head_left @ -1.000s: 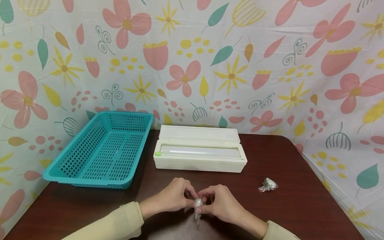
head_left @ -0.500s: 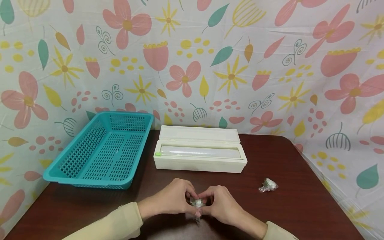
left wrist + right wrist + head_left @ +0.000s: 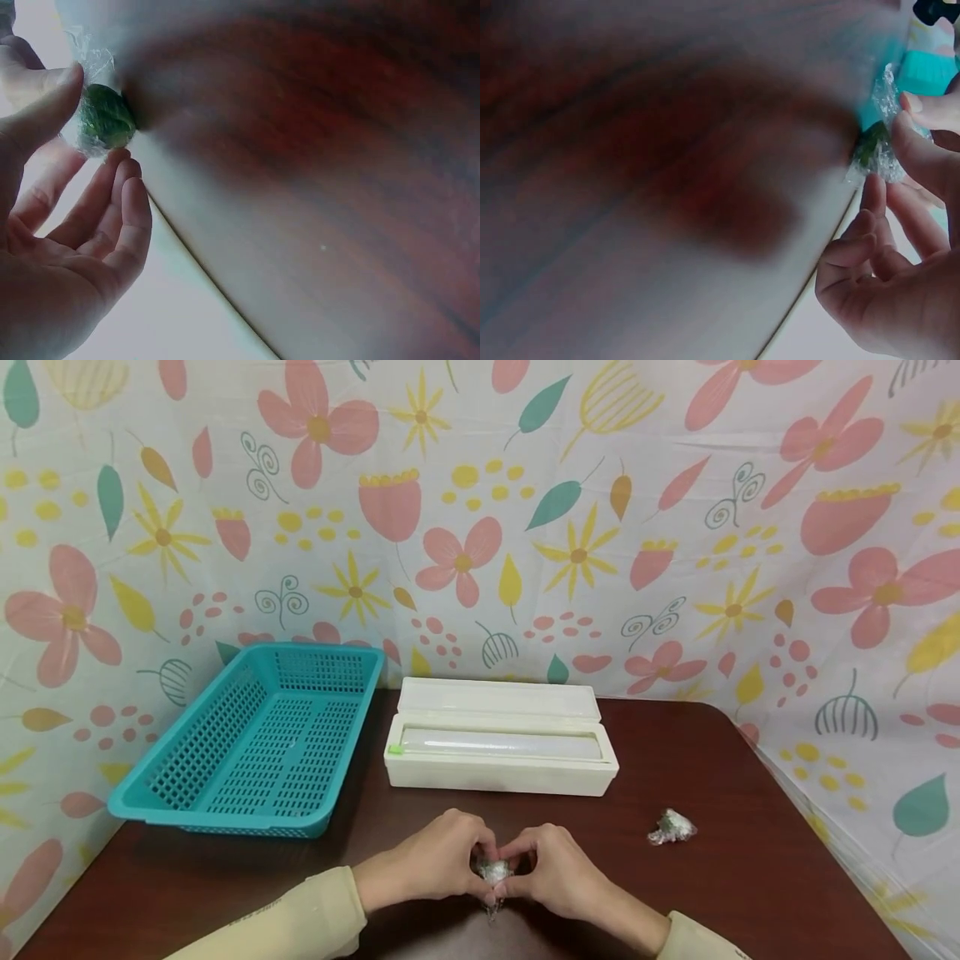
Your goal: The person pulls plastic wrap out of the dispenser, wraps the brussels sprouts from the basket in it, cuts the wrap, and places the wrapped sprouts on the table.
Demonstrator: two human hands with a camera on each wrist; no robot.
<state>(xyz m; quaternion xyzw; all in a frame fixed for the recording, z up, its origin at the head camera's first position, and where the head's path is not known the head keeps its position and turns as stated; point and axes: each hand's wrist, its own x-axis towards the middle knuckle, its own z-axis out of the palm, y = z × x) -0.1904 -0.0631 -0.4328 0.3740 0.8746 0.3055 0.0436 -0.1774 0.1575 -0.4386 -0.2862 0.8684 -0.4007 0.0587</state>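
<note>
Between both hands, near the table's front, is a small green piece wrapped in cling film (image 3: 493, 872); what the green piece is cannot be told. My left hand (image 3: 442, 858) pinches the wrapped piece from the left, thumb in front and fingers behind. From the right, my right hand (image 3: 557, 875) pinches it the same way, thumb tips close together. Dark green skin shows through the film on the wrapped piece (image 3: 106, 120) in the left wrist view. In the right wrist view, a crumpled film tail sticks up from the wrapped piece (image 3: 875, 146).
A white cling film dispenser (image 3: 501, 778) with its lid raised stands behind the hands, a film roll (image 3: 498, 743) inside. To the left is a turquoise plastic basket (image 3: 225, 818). Another small film-wrapped bundle (image 3: 672, 827) lies at the right on the dark wooden table (image 3: 720, 893).
The left thumb has moved forward onto the wrapped piece, beside the right thumb. The wrapped piece has turned slightly between the fingers. Basket, dispenser and other bundle stay in place.
</note>
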